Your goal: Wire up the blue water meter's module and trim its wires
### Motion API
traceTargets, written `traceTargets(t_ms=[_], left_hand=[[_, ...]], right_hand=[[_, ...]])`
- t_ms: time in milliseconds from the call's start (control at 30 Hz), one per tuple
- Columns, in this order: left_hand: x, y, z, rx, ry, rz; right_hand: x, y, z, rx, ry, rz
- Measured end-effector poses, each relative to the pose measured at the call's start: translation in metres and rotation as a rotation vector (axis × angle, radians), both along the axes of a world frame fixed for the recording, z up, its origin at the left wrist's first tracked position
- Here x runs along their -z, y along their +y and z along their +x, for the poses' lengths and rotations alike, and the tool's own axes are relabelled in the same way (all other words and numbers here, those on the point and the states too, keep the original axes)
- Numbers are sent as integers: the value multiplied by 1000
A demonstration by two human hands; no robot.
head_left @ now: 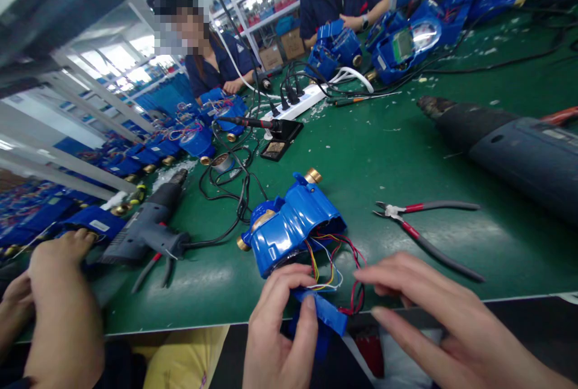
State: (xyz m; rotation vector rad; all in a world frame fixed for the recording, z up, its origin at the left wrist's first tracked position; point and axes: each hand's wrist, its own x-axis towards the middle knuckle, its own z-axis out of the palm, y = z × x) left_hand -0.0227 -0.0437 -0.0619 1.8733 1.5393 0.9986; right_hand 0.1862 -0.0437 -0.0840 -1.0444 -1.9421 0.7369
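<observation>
A blue meter housing point(289, 226) with brass fittings lies on the green table point(383, 154) near the front edge. Coloured wires point(332, 259) run from it to a small blue cover piece point(326, 314). My left hand point(277, 332) is closed on that cover piece, thumb on top, just below the table edge. My right hand point(433, 317) reaches in from the right with fingers stretched out. Its fingertips are at the red wire loop beside the cover and hold nothing that I can see.
Red-handled pliers point(424, 226) lie right of the housing, with a large dark heat gun point(510, 142) beyond. A grey heat gun point(149, 226) and another person's hands point(58, 292) are at left. Soldering iron on stand point(271, 127), power strip point(298, 103), two seated co-workers with blue meters are behind.
</observation>
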Motion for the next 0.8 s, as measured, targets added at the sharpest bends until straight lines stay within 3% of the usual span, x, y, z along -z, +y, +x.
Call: traceTargets(t_ms=[133, 333, 500, 633, 800], left_hand=[[1, -3, 8, -100, -148, -43], [6, -8, 11, -184, -278, -10], [4, -8, 10, -174, -355, 6], [2, -7, 10, -158, -403, -54], [6, -4, 13, -201, -291, -25]], right_hand=[[-15, 29, -16, -67, -6, -23], [-26, 31, -20, -103, 67, 30], [-22, 33, -25, -176, 21, -13], [-16, 39, -28, -212, 161, -115], [-18, 40, -29, -186, 238, -175]])
